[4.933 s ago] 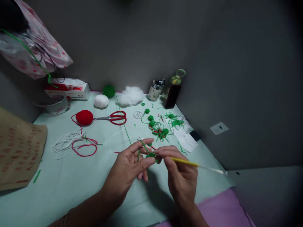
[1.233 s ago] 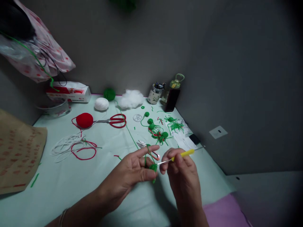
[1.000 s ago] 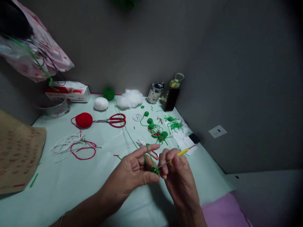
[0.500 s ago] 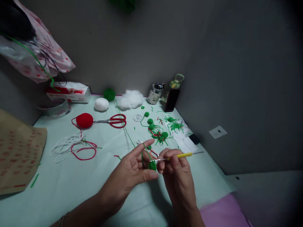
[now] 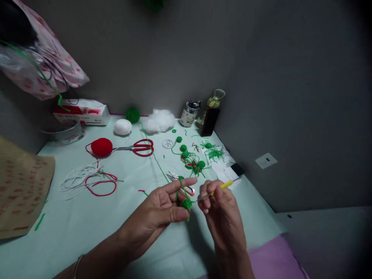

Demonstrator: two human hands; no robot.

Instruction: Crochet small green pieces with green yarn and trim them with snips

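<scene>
My left hand point(image 5: 162, 207) pinches a small green crocheted piece point(image 5: 186, 204) between thumb and fingers, with green yarn point(image 5: 157, 162) looped over the raised index finger and trailing back to a green yarn ball point(image 5: 132, 114). My right hand point(image 5: 219, 207) grips a yellow-handled crochet hook point(image 5: 222, 186), its metal tip pointing into the green piece. Both hands hover low over the pale green table point(image 5: 87, 228). Small snips point(image 5: 178, 179) lie just behind my left fingers.
Red scissors point(image 5: 141, 147), a red yarn ball point(image 5: 101, 147), a white yarn ball point(image 5: 123, 126), stuffing point(image 5: 159, 120), loose white and red cord point(image 5: 87, 180) and finished green pieces point(image 5: 192, 162) lie on the table. A jar point(image 5: 188, 112) and bottle point(image 5: 210, 116) stand by the wall.
The hook drew back from the green piece and tilted upward to the right. My left hand kept its pinch on the piece and the view shifted slightly.
</scene>
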